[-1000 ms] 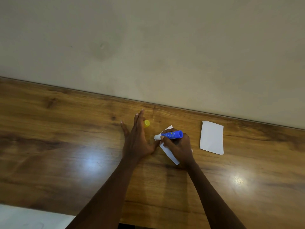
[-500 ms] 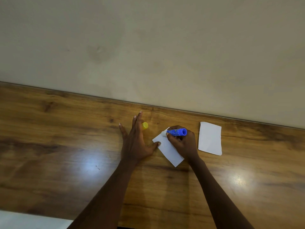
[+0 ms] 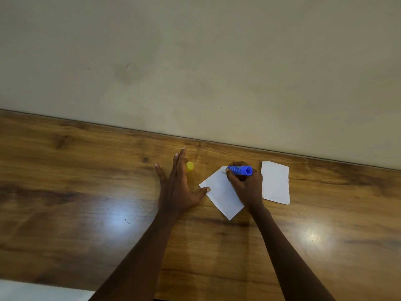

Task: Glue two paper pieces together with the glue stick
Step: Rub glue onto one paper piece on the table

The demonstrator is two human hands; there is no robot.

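Right hand (image 3: 246, 185) slid glue stick (image 3: 240, 170) up paper (image 3: 221, 192), gripping it, wooden table (image 3: 65, 192), beige wall (image 3: 195, 61)

yellow cap (image 3: 189, 166) behind left hand (image 3: 176, 187), bare table (image 3: 65, 192) leftward

A glossy wooden table (image 3: 65, 192) meets a wall. On it lie two white paper pieces, one (image 3: 221, 194) between the grips, the other (image 3: 275, 182) beyond the right grip (image 3: 246, 185). A yellow cap (image 3: 189, 166) sits by the left grip (image 3: 176, 187).
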